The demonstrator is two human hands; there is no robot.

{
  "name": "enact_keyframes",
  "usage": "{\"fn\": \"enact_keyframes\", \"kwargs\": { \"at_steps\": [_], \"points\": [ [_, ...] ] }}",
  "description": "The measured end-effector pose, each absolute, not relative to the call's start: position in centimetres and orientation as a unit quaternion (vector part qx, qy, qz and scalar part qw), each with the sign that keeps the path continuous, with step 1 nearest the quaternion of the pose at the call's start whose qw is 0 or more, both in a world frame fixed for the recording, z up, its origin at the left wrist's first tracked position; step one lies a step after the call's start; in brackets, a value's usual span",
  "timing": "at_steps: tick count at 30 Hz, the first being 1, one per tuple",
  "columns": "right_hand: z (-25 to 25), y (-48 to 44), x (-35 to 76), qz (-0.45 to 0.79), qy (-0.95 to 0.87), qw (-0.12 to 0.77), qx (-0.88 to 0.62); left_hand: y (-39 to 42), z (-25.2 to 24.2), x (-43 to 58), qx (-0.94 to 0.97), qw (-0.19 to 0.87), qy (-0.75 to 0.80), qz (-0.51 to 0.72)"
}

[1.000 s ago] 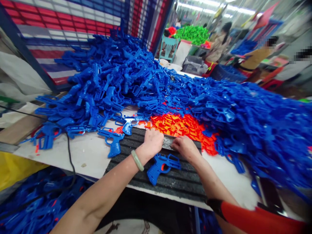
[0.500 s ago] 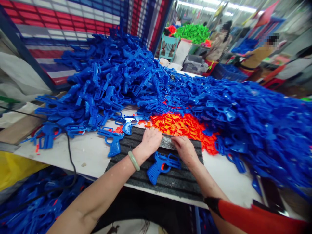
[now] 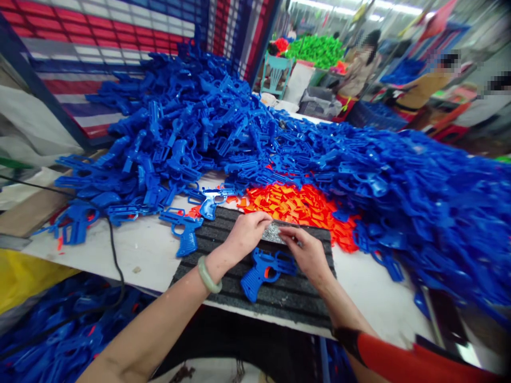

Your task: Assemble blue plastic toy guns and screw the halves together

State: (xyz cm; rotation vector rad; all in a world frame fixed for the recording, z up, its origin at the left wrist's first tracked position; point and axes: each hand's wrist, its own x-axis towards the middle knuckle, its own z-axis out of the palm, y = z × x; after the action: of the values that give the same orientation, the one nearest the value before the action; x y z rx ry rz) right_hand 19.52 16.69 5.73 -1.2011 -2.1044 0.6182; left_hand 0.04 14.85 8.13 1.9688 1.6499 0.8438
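At frame centre, glittering bits (image 3: 274, 233) are picked at by the curled left hand (image 3: 245, 231) and right hand (image 3: 305, 252); whether anything is caught cannot be told. Judged light and slippery: a fingertip pinch is advised.

Silvery bits (image 3: 274, 232) nr flat blue gun shell (image 3: 263, 268)

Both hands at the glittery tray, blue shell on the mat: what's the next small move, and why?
Likely lower the right hand to the blue shell: it lies just below on the mat, orange piece inside, and the right hand and left hand both touch the silvery bits.
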Motion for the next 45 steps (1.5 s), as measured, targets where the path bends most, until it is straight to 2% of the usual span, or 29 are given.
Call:
{"fn": "enact_keyframes", "kwargs": {
  "at_steps": [3,5,7,14,26,33,35,37,41,43,45],
  "points": [
    [5.9,14.7,19.5,0.259,-0.819,0.328,-0.393,12.2,8.6,-0.3,0.631,0.351,0.565,0.400],
    [5.6,13.7,19.4,0.240,-0.862,0.325,-0.305,10.3,8.6,-0.7,0.534,0.456,0.543,0.461],
    [5.2,13.1,19.3,0.204,-0.899,0.313,-0.231,8.5,8.2,-1.1,0.460,0.512,0.543,0.481],
    [3.4,12.1,19.4,0.092,-0.946,0.269,-0.155,3.5,6.1,-2.4,0.376,0.550,0.594,0.452],
    [2.8,11.5,19.4,0.067,-0.944,0.272,-0.177,1.0,5.4,-2.6,0.345,0.581,0.588,0.445],
    [4.1,13.9,20.1,0.025,-0.922,0.329,-0.204,1.3,5.1,-2.3,0.317,0.597,0.577,0.459],
    [4.8,15.8,20.2,0.008,-0.913,0.299,-0.278,1.3,5.0,-2.2,0.334,0.583,0.585,0.453],
    [5.2,17.7,20.1,0.016,-0.907,0.225,-0.355,1.3,4.6,-2.2,0.394,0.534,0.604,0.442],
    [5.3,19.9,19.4,0.088,-0.882,0.108,-0.450,0.9,3.6,-2.0,0.592,0.301,0.594,0.455],
    [5.2,20.1,19.2,0.102,-0.875,0.092,-0.464,0.8,3.0,-1.8,0.662,0.193,0.567,0.449],
    [5.2,20.0,19.1,0.101,-0.874,0.093,-0.467,0.7,2.6,-1.6,0.705,0.129,0.549,0.430]
  ]
}}
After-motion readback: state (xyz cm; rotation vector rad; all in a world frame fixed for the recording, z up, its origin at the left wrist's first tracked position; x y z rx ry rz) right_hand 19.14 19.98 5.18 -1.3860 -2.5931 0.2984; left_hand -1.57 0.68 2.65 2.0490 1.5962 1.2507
